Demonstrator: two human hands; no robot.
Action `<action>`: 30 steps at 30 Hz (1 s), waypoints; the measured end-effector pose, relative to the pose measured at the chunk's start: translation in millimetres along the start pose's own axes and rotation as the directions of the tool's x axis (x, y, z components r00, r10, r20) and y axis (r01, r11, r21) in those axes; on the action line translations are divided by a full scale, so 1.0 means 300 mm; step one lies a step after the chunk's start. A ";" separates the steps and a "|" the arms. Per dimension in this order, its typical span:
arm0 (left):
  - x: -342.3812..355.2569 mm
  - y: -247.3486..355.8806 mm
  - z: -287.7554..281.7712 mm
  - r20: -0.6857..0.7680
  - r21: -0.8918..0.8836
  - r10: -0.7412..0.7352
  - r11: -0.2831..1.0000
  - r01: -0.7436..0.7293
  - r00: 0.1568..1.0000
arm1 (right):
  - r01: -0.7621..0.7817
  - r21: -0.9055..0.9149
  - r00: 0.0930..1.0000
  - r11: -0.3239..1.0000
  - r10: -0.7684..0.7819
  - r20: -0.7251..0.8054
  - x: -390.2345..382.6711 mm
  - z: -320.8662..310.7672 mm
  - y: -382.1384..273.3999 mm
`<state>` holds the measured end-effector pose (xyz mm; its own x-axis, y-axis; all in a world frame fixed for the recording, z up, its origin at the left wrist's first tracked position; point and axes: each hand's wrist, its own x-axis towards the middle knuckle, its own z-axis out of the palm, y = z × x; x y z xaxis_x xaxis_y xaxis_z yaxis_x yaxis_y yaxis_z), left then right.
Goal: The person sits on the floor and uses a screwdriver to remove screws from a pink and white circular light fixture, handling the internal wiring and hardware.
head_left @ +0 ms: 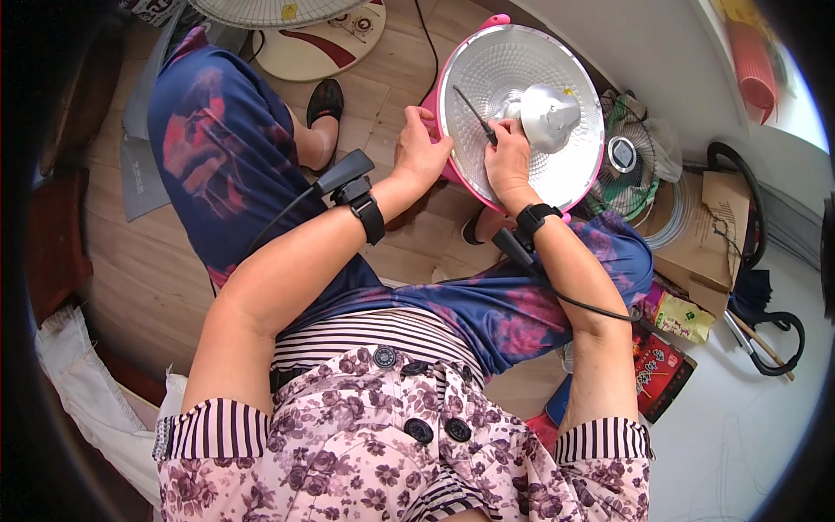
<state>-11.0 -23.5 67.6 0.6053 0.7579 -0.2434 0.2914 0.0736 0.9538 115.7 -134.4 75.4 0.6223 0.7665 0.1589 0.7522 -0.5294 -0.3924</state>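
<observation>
A dish heater (pixel 561 178) with a pink rim and a shiny dimpled reflector stands between my knees, its face turned up toward me. A silver dome-shaped cover (pixel 546 122) sits at the dish's middle. My left hand (pixel 417 152) grips the left rim, thumb in front and fingers around the outer edge. Inside the dish, my right hand (pixel 508 161) holds a screwdriver (pixel 472 108) by its dark handle, close beside the dome. Its thin shaft points up and left, away from the dome. Part of the handle is hidden by my fingers.
A fan with a round cream base (pixel 322 43) stands at the far left. Right of the heater are a small fan (pixel 621 155), a torn cardboard box (pixel 709 230), coiled tubing and an umbrella (pixel 770 339). A red box (pixel 665 374) lies near my right forearm. A black cord crosses the floor.
</observation>
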 end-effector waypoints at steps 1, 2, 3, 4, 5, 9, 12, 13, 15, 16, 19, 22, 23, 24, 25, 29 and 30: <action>0.001 0.001 0.001 0.009 0.010 -0.009 1.000 0.009 1.000 | -0.002 -0.002 1.000 1.000 0.002 0.000 -0.002 -0.001 0.003; 0.002 0.001 0.002 0.019 0.021 -0.019 1.000 0.018 1.000 | 0.005 -0.006 1.000 1.000 -0.005 0.001 -0.005 -0.002 0.006; 0.004 -0.002 0.004 0.020 0.020 -0.018 1.000 0.018 1.000 | 0.013 -0.010 1.000 1.000 -0.013 0.002 -0.006 -0.003 0.009; 0.004 -0.005 0.007 0.018 -0.001 -0.016 1.000 0.016 1.000 | 0.011 -0.011 1.000 1.000 -0.011 0.001 -0.010 -0.006 0.013; 0.005 -0.007 0.010 0.017 -0.022 -0.014 1.000 0.014 1.000 | 0.028 -0.037 0.999 0.999 -0.027 0.027 -0.017 -0.012 0.017; 0.008 -0.015 0.014 0.009 -0.011 -0.017 1.000 0.017 1.000 | 0.011 -0.098 0.996 0.995 -0.002 0.089 -0.036 -0.038 0.015; 0.010 -0.018 0.017 0.011 -0.008 -0.012 1.000 0.012 1.000 | 0.067 -0.101 0.998 0.993 -0.066 0.012 -0.042 -0.040 0.028; 0.011 -0.020 0.018 0.017 -0.022 -0.010 1.000 0.011 1.000 | 0.066 -0.103 0.998 0.993 -0.065 0.012 -0.043 -0.037 0.028; 0.014 -0.025 0.018 0.023 -0.035 -0.006 0.999 0.006 1.000 | 0.141 -0.176 0.989 0.974 -0.146 -0.020 -0.041 -0.027 0.027; 0.014 -0.029 0.016 0.025 -0.036 -0.009 0.999 0.010 1.000 | 0.141 -0.176 0.989 0.974 -0.147 -0.023 -0.041 -0.019 0.030; 0.013 -0.022 0.010 0.029 -0.029 -0.016 0.999 0.017 0.999 | 0.107 -0.146 0.994 0.984 -0.101 0.045 -0.040 -0.011 0.039; 0.008 -0.007 0.001 0.037 -0.033 -0.032 0.999 0.033 0.999 | 0.115 -0.108 0.991 0.987 -0.107 0.079 -0.035 -0.023 0.047; 0.006 -0.001 -0.002 0.045 -0.043 -0.047 0.998 0.049 0.998 | 0.096 -0.074 0.991 0.993 -0.088 0.099 -0.036 -0.028 0.048; 0.006 0.000 -0.001 0.049 -0.043 -0.044 0.998 0.047 0.998 | 0.076 -0.040 0.990 0.996 -0.070 0.119 -0.039 -0.030 0.052; 0.006 0.001 0.000 0.044 -0.027 -0.045 0.999 0.046 0.998 | 0.072 -0.041 0.991 0.997 -0.067 0.116 -0.042 -0.030 0.054; 0.010 -0.008 0.008 0.035 -0.008 -0.045 0.999 0.045 0.998 | 0.107 0.020 0.992 0.994 -0.108 0.060 -0.048 -0.031 0.062; 0.009 -0.002 0.012 0.041 -0.005 -0.042 0.999 0.042 0.998 | 0.085 0.046 0.993 0.995 -0.088 0.082 -0.045 -0.038 0.060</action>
<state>-7.0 -23.7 65.6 0.6222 0.7271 -0.2903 0.3128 0.1090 0.9435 123.4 -158.2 76.5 0.5337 0.8374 0.1179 0.7914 -0.4453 -0.4188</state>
